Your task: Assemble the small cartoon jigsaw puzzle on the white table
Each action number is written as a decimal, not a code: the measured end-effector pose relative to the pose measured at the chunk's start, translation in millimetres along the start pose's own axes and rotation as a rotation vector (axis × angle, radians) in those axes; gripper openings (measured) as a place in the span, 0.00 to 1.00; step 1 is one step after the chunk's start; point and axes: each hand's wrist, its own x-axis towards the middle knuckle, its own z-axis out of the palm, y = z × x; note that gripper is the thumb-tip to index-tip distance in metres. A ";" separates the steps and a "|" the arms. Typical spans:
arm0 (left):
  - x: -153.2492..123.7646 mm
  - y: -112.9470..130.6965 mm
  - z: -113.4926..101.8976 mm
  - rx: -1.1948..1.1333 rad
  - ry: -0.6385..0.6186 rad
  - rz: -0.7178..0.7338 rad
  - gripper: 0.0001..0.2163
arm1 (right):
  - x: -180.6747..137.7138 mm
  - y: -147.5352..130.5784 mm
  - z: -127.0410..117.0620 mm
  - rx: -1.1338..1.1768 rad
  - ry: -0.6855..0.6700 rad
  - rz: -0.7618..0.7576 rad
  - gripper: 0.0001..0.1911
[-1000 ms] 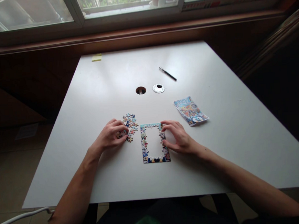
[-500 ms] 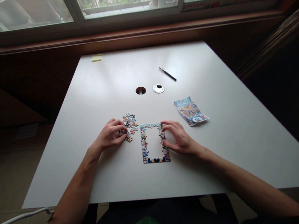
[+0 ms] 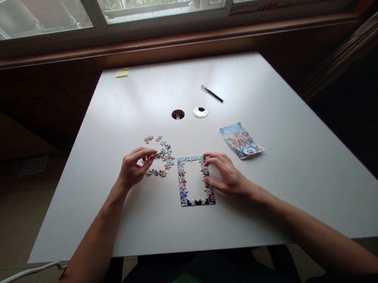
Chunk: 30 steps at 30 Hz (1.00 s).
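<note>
One left hand [image 3: 132, 167] has thumb and forefinger nearly together; whether they pinch anything, I cannot tell; around its fingertips lie multicoloured loose puzzle pieces [image 3: 167, 149], some hidden; the right hand [image 3: 227, 173], loosely curved and unclenched, touches the puzzle border [image 3: 182, 182], a colourful hollow rectangle, partly covering its nearest side.

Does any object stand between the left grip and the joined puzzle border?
Yes, but only low: loose puzzle pieces lie on the table between the left grip and the joined puzzle border. Nothing taller is visible there.
</note>
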 end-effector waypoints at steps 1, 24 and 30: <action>-0.1 -0.9 0.1 -0.052 -0.004 -0.010 0.08 | 0.0 0.1 0.2 0.000 0.001 -0.001 0.17; -9.5 27.6 46.2 -0.032 -0.199 0.251 0.09 | 1.4 -6.4 2.7 -0.060 0.028 -0.013 0.14; -10.6 33.9 60.3 0.015 -0.149 0.412 0.09 | 3.4 -24.9 9.9 -0.089 0.082 -0.133 0.12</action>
